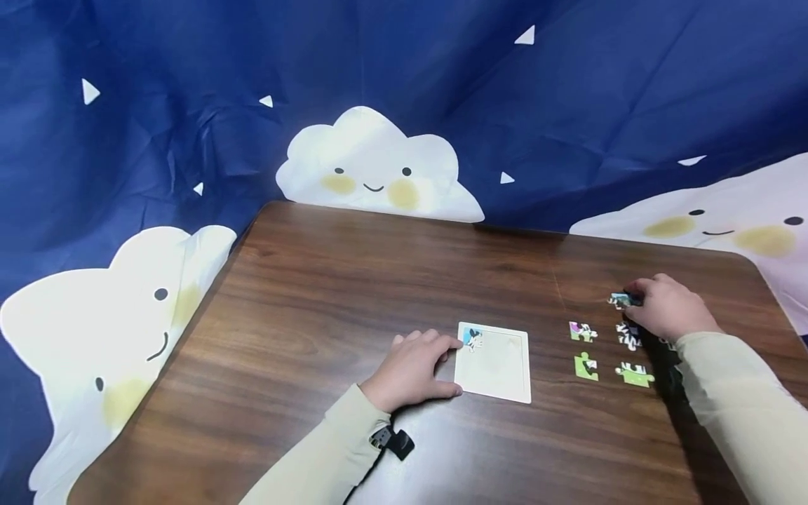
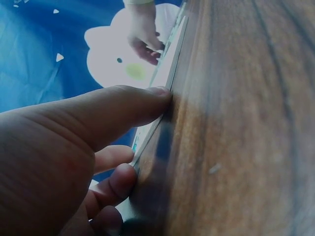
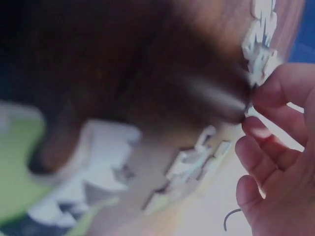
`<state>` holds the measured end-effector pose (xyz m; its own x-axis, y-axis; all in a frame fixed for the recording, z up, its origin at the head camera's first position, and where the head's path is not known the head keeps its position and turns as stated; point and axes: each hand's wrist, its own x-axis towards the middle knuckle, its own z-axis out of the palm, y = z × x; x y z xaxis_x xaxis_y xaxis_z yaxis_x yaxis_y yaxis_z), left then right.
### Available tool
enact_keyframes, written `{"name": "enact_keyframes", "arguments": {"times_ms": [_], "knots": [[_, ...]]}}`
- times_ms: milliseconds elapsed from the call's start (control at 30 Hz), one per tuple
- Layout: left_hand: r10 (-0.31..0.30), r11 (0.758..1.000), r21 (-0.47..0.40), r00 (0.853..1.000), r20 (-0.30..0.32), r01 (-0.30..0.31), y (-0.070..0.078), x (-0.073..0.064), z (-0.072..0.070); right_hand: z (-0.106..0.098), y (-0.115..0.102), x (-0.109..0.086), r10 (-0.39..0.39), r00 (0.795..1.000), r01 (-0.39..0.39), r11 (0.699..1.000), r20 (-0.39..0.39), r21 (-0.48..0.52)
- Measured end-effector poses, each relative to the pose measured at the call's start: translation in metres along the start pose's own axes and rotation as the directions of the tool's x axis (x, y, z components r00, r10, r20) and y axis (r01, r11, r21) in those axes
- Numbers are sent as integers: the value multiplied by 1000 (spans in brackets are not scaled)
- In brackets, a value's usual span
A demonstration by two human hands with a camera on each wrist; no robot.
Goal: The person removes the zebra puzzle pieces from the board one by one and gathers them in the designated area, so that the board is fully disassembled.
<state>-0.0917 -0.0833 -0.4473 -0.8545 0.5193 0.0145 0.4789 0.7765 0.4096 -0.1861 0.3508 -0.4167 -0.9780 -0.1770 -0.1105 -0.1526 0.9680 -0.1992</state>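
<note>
My left hand (image 1: 410,368) rests at the left edge of a square cream puzzle tray (image 1: 492,372), its thumb and fingers spread against the rim. One blue, black and white jigsaw piece (image 1: 472,338) lies in the tray's upper left corner. To the right, my right hand (image 1: 672,308) is over the loose pieces, beside a blue-topped piece (image 1: 618,301). In the right wrist view, its thumb and fingertips pinch a small jigsaw piece (image 3: 249,104) seen edge-on. Part of that piece is hidden by the fingers.
Between tray and right hand lie a pink and white piece (image 1: 582,332), a green piece (image 1: 586,367), a green and white piece (image 1: 635,374) and a black-and-white striped piece (image 1: 628,337). The brown wooden table (image 1: 353,273) ends at a blue cloud-print curtain (image 1: 379,56).
</note>
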Motion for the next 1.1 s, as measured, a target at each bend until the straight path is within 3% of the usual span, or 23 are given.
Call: {"name": "enact_keyframes", "arguments": {"times_ms": [167,533,867,1100], "knots": [[-1,1000,10,1000,10,1,-1,3,-2,-7,-3,4,-5,999,7,999,39,-49],[-17,1000,8,999,32,17,1,2,-3,-7,-14,2,-22,1000,22,998,7,-61],[-23,1000,-11,999,26,24,-1,-3,-3,2,-62,-16,-83,980,109,984,-181,139],[-11,1000,-17,1000,22,11,1,-1,-2,11,-85,-27,-125,959,168,974,-253,154]]}}
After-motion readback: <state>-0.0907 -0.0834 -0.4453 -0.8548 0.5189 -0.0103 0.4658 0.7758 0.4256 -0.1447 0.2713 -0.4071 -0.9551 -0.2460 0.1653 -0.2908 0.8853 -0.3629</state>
